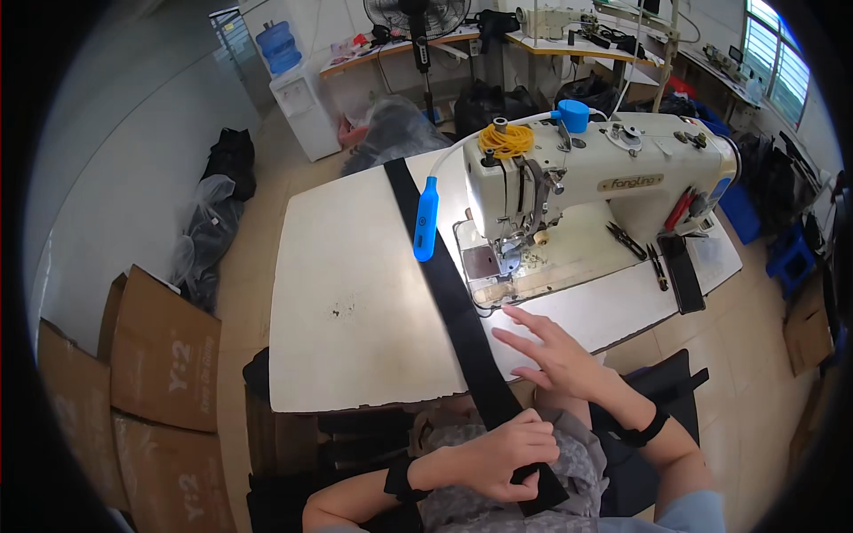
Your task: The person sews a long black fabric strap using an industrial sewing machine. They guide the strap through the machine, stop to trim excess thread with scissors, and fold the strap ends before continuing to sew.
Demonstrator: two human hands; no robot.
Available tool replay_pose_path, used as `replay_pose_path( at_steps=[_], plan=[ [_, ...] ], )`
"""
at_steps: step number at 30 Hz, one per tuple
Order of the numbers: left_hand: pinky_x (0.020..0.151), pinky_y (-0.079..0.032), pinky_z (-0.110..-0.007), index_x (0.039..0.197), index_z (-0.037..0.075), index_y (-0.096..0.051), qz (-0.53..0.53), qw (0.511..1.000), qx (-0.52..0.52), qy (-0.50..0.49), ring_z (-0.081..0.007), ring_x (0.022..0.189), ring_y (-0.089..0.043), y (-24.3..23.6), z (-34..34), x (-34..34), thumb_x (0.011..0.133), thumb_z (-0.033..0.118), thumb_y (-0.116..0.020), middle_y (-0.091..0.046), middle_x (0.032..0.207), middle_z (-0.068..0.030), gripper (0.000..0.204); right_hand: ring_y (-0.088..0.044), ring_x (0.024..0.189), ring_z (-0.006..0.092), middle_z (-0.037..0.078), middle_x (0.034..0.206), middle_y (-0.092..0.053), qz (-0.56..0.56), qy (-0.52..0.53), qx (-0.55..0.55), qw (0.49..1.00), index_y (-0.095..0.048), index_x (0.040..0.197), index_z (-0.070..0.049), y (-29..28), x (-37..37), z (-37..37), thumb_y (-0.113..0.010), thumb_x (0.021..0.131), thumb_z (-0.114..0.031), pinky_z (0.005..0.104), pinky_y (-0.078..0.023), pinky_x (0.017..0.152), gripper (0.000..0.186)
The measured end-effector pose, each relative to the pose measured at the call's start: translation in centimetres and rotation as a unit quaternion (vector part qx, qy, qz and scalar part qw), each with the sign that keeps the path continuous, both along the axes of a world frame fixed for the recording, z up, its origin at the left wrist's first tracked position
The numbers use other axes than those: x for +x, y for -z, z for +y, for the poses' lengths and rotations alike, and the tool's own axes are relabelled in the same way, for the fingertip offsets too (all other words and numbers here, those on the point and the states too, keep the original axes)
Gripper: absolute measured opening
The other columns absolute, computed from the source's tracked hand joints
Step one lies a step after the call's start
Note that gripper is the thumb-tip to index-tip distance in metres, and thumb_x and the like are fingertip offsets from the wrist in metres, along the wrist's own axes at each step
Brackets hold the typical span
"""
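Note:
A long black fabric strap (458,313) runs across the white sewing table (346,266) and down over its front edge to my lap. My left hand (508,453) is closed around the strap near its lower end. Just right of the strap, my right hand (553,355) hovers by the table's front with fingers spread, holding nothing. Beyond its fingertips stands a sewing machine (586,178), its needle area (505,253) to the right of the strap. A blue lamp head (426,222) on a white gooseneck hangs over the strap.
Thread snips (657,266) and a black phone-like slab (682,275) lie at the table's right. Yellow cord (506,140) rests on the machine. Cardboard boxes (164,346) stand at the left. A fan (418,27) and water dispenser (302,107) are behind.

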State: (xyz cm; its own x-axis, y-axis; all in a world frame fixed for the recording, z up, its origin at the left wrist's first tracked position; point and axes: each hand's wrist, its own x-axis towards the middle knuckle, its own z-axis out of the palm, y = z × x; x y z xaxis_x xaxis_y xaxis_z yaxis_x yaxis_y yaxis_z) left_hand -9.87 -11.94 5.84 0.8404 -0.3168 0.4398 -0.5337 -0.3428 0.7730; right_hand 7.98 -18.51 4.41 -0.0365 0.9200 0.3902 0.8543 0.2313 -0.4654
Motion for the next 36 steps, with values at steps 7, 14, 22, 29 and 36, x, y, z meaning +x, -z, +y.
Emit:
replay_pose_path(
  at_steps=[7,14,22,29,36],
  plan=[
    [0.073,-0.032,-0.032,0.1,0.007,-0.044,0.156,0.908,-0.38,0.087,-0.0201,0.073,-0.044,-2.6,-0.1,-0.6,0.071,0.027,-0.071,-0.046,0.08,-0.0062,0.045,-0.051,0.102,0.0238,0.003,0.106,-0.059,0.0,-0.05,-0.01,0.999,-0.063,0.107,-0.007,2.8,-2.4,-1.4,-0.067,0.066,-0.012,0.0355,-0.042,0.086,0.042],
    [0.083,-0.045,-0.034,0.117,0.004,-0.046,0.125,0.853,-0.431,-0.269,-0.0194,0.091,-0.055,-3.0,4.7,-1.5,0.081,0.028,-0.07,-0.053,0.103,-0.0123,0.049,-0.056,0.078,0.0253,0.009,0.08,-0.058,0.17,0.014,-0.063,0.983,-0.063,0.089,-0.002,3.6,-7.2,-4.9,-0.075,0.076,-0.024,0.0315,-0.045,0.07,0.029],
    [0.082,-0.049,-0.024,0.11,-0.001,-0.056,0.26,0.807,-0.39,-0.36,-0.0114,0.087,-0.062,0.7,10.2,-1.7,0.085,0.005,-0.066,-0.067,0.096,-0.008,0.028,-0.052,0.05,0.0262,0.011,0.06,-0.056,0.348,0.097,-0.212,0.908,-0.054,0.084,-0.002,3.1,-9.5,-7.9,-0.071,0.082,-0.027,0.0333,-0.042,0.05,0.03],
    [0.073,-0.047,-0.022,0.097,0.0,-0.06,0.284,0.839,-0.297,-0.358,-0.0075,0.081,-0.061,2.3,12.9,0.2,0.087,0.009,-0.065,-0.068,0.091,-0.0059,0.014,-0.05,0.045,0.0164,0.009,0.057,-0.055,0.444,0.101,-0.271,0.848,-0.053,0.088,-0.001,4.0,-9.7,-8.6,-0.067,0.087,-0.026,0.0293,-0.039,0.047,0.029],
    [0.07,-0.047,-0.02,0.096,-0.001,-0.059,0.208,0.849,-0.254,-0.414,-0.0072,0.08,-0.06,3.6,17.2,4.7,0.087,0.009,-0.064,-0.065,0.084,-0.0021,0.014,-0.056,0.065,0.0069,0.008,0.078,-0.063,0.433,0.015,-0.135,0.891,-0.057,0.096,0.0,2.8,-8.9,-6.2,-0.066,0.088,-0.021,0.0243,-0.045,0.061,0.024]
  ],
)
